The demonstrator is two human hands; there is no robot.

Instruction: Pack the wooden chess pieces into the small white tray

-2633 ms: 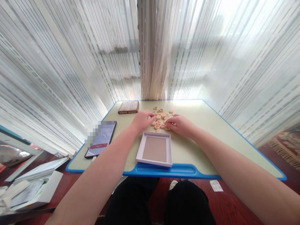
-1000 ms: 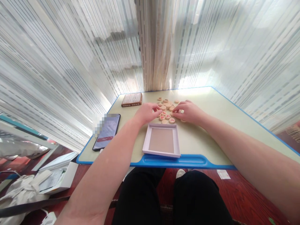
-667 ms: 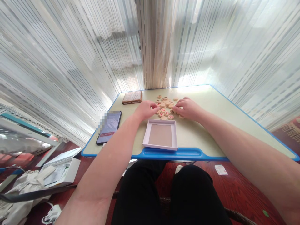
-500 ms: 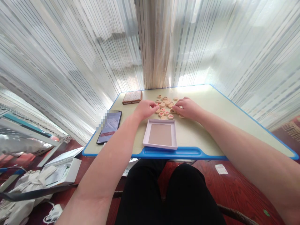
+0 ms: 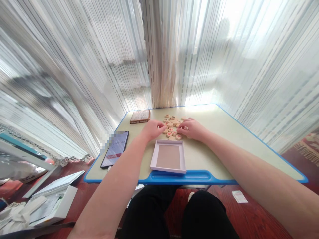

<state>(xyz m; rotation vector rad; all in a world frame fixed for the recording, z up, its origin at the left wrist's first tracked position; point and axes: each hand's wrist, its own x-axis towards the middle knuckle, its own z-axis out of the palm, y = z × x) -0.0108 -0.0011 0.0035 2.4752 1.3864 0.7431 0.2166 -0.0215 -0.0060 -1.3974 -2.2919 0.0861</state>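
Observation:
Round wooden Chinese chess pieces [image 5: 170, 125] with red or dark characters lie in a loose pile on the table, some on top of others. My left hand [image 5: 153, 129] is at the pile's left side, thumb and fingers bent together at its edge. What its fingertips hold, if anything, is too small to make out. At the right side my right hand [image 5: 193, 128] curls its fingers round a chess piece, partly hidden by them. A shallow, pale open box lid [image 5: 183, 156] lies in front of the pile with its inside facing up.
A brown patterned box [image 5: 140, 117] lies at the table's back left. Closer on the left rests a phone [image 5: 116, 149]. The table [image 5: 219, 149] has a blue rim and a blue front groove [image 5: 196, 176]. Striped curtains [image 5: 169, 66] hang behind.
The camera has tilted up, so the table appears lower. My right hand has moved left over the pile's right edge, covering the dark-lettered piece there. My left hand stays beside the pile.

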